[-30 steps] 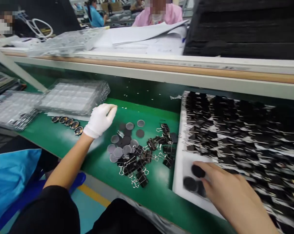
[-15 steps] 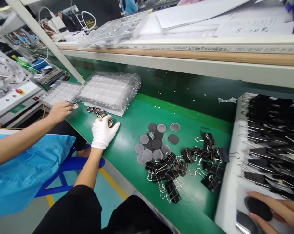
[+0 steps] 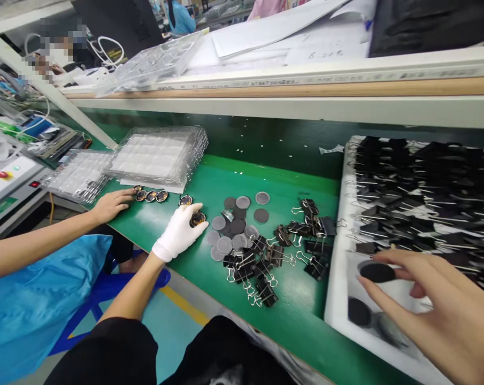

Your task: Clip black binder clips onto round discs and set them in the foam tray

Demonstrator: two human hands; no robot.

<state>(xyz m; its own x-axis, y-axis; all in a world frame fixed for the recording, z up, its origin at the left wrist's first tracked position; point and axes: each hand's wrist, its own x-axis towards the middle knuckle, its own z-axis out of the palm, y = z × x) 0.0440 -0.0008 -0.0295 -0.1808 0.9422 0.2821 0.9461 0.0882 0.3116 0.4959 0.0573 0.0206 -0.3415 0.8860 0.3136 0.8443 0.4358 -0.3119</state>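
Looks like pickup: left hand [image 3: 181, 229] half-curled at a round part [image 3: 198, 219] (grip unclear), right hand [image 3: 442, 291] pinching a black disc [image 3: 378, 272]; next move probably needs firm left hold.

The flat black disc [image 3: 377, 271], with a paler edge at its left, is pinched at its rim in the bare right hand [image 3: 442, 291], nearly level above the white tray [image 3: 333, 289]. The small round piece [image 3: 197, 220], dark and gold within a shiny rim, sits between thumb and fingers of the gloved left hand [image 3: 179, 228], over the green table [image 3: 293, 329].
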